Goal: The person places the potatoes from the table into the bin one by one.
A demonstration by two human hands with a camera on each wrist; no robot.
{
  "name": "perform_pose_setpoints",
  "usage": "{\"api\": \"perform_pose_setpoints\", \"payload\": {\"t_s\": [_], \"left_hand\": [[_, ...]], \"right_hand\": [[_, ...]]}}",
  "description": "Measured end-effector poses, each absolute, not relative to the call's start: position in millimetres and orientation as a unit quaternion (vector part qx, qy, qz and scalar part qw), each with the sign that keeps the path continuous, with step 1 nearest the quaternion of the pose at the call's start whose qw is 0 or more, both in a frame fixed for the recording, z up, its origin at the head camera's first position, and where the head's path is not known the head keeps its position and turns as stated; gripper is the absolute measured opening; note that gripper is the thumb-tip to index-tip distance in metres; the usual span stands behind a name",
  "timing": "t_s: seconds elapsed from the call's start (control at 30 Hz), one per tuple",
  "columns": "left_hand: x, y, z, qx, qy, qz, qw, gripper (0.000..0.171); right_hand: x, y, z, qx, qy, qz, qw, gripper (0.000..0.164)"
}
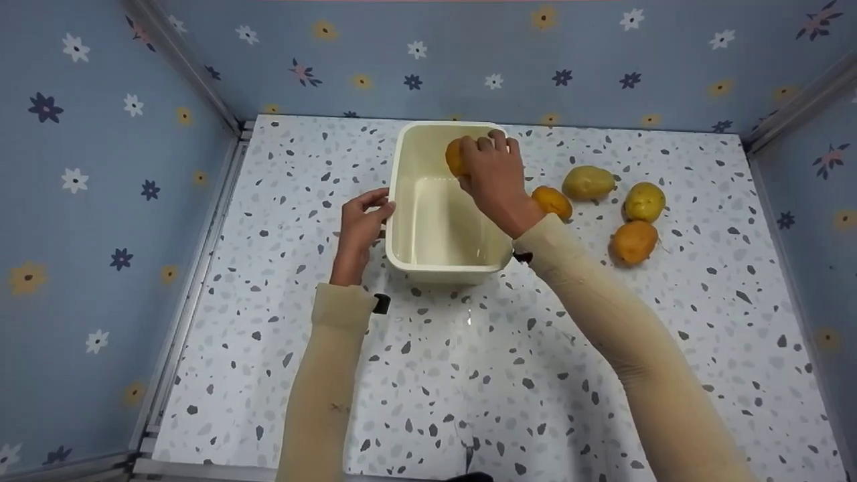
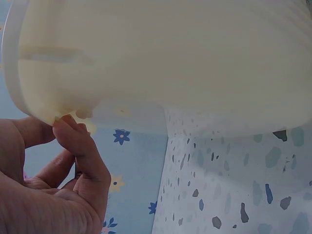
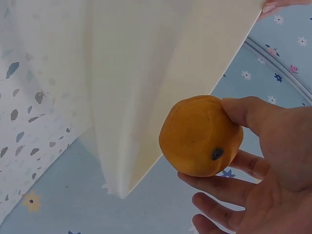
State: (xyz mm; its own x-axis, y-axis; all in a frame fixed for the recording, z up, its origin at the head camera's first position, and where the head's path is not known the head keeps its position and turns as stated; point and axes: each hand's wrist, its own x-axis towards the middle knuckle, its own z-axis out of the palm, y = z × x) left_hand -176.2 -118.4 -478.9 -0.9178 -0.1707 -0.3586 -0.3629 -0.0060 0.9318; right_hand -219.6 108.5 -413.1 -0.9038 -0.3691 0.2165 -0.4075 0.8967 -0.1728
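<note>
A cream plastic bin [image 1: 445,268] stands on the speckled tabletop. At its left side, my left hand [image 1: 360,227] pinches the rim, thumb on top and fingers beneath; the left wrist view shows those fingertips [image 2: 73,134] at the bin's edge. Over the far right part of the bin, my right hand [image 1: 495,174] holds an orange-yellow mango [image 1: 455,158]. In the right wrist view this mango [image 3: 200,136] has a dark spot and sits between thumb and fingers, beside the bin wall [image 3: 141,97].
Right of the bin lie an orange mango [image 1: 552,203] near my right wrist, a yellow-green mango [image 1: 589,183], another yellowish one [image 1: 645,202] and an orange one [image 1: 634,242] touching it. Blue flowered panels [image 1: 455,60] border the table at the back and sides.
</note>
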Motion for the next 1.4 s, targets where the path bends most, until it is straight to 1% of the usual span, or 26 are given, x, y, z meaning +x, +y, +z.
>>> {"api": "perform_pose_setpoints", "payload": {"t_s": [0.33,0.77,1.07,1.4], "left_hand": [[-175,-118,-479,-0.188,0.703,0.683,0.068,0.035],[-175,-119,-476,-0.193,0.705,0.679,0.071,0.035],[-175,-118,-479,-0.179,0.706,0.682,0.065,0.035],[-176,-119,-480,-0.187,0.711,0.675,0.069,0.035]], "right_hand": [[-226,90,-409,0.213,-0.969,0.095,0.076,0.042],[-234,76,-408,0.203,-0.975,0.084,0.035,0.047],[-239,73,-414,0.195,-0.978,0.069,0.028,0.048],[-246,67,-423,0.176,-0.982,0.066,-0.019,0.049]]}}
